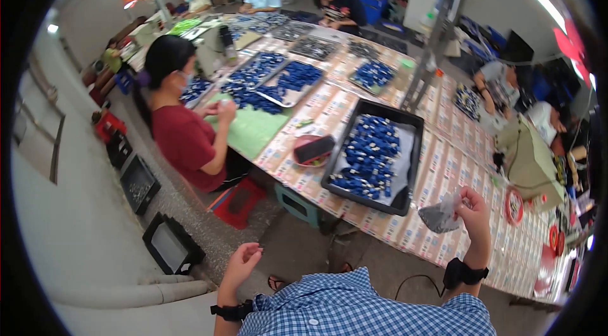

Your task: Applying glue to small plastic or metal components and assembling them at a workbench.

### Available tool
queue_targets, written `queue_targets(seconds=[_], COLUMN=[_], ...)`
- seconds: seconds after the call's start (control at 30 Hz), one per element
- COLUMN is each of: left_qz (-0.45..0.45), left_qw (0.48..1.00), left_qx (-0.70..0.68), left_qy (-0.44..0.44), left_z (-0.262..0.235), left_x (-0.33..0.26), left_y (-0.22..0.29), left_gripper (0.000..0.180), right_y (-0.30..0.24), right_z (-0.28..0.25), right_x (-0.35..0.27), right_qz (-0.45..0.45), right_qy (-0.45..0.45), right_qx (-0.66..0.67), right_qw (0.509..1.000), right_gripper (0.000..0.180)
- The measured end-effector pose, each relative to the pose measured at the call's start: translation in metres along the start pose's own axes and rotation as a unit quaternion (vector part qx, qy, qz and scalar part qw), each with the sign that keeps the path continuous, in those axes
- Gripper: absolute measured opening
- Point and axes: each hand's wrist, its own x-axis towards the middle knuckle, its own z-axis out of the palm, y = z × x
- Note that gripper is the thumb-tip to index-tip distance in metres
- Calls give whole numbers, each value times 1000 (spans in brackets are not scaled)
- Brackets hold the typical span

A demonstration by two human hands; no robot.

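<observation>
Clear plastic bag (440, 215) pinched in right hand (474, 206).

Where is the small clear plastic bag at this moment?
In the head view, right of centre: the clear plastic bag hangs from the right hand, beside the black tray.

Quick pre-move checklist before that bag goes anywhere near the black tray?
1. Right hand grips the small clear bag: ok.
2. Left hand free: ok, it holds nothing, away from the table.
3. Black tray of blue parts within reach: ok, just left of the bag.
4. Bag closed: cannot tell.
5. Seated person in the red shirt out of the way: ok.
</observation>
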Motion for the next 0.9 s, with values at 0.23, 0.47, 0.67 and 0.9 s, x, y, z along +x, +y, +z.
queue_targets(seconds=[0.23, 0.47, 0.67, 0.9], left_qz=[-6, 11, -47, -33], left_qw=[988, 950, 920, 927], left_qx=[-91, -128, -188, -55], left_qy=[126, 283, 342, 370], left_z=[-140, -274, -349, -482], left_x=[-72, -121, -118, -46], left_y=[-85, -103, -73, -19], left_gripper=[27, 26, 22, 27], right_y=[-78, -136, -146, -142], right_z=[215, 509, 716, 901], right_x=[-12, -8, -10, 20], right_qz=[-40, 31, 57, 50], right_qy=[-282, -503, -615, -680], right_qx=[107, 182, 216, 204], right_qw=[953, 844, 756, 702], right_gripper=[13, 16, 7, 8])
